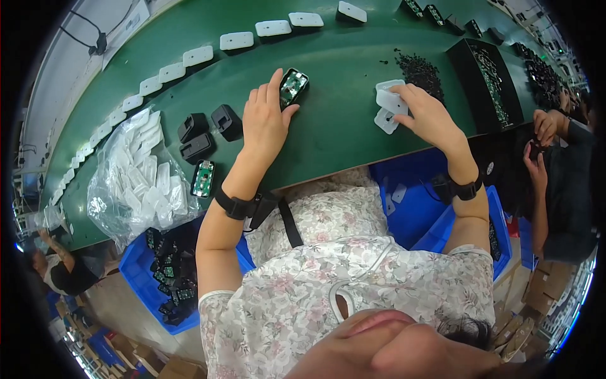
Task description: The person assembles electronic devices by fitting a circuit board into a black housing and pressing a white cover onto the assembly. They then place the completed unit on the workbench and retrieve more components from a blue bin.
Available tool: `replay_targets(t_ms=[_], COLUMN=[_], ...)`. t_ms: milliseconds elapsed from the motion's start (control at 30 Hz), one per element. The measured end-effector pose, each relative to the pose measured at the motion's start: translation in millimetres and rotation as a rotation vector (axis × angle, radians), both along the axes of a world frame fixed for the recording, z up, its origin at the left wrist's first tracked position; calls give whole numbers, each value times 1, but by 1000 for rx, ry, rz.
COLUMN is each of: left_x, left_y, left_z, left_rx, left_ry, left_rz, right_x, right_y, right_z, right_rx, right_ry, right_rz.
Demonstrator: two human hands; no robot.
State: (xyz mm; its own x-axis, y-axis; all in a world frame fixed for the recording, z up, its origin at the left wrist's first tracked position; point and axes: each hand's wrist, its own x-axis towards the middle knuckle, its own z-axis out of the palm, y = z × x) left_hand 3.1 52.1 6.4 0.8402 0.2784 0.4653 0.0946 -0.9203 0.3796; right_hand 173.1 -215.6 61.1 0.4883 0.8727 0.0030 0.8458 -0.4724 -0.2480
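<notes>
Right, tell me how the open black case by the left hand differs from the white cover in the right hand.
The open black case shows a green circuit board; the white cover shows none. The case is a deeper box; the cover is a thin plate. The case lies on the table by the left hand; the cover is gripped in the right hand. Both are oblong with rounded corners.
</notes>
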Motion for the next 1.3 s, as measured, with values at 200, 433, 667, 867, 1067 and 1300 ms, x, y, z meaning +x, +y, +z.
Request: replay_targets(t_ms=[200,433,667,867,1067,1300], left_x=[-6,-12,-17,-1,5,-2], left_y=[1,-5,-14,-27,-10,-21], left_z=[-7,10,19,13,-9,-6], left_rx=[-155,-604,-481,-399,-108,-5], left_ry=[-140,-228,-217,-185,-12,-10], left_rz=[26,-9,-195,-349,-285,-147], right_x=[-7,-9,-23,-34,-7,13], right_y=[33,94,88,75,87,107], right_z=[4,-22,5,3,-30,-49], right_rx=[242,227,565,469,592,407], right_ry=[101,504,440,441,69,-514], right_rz=[-3,54,81,259,50,53])
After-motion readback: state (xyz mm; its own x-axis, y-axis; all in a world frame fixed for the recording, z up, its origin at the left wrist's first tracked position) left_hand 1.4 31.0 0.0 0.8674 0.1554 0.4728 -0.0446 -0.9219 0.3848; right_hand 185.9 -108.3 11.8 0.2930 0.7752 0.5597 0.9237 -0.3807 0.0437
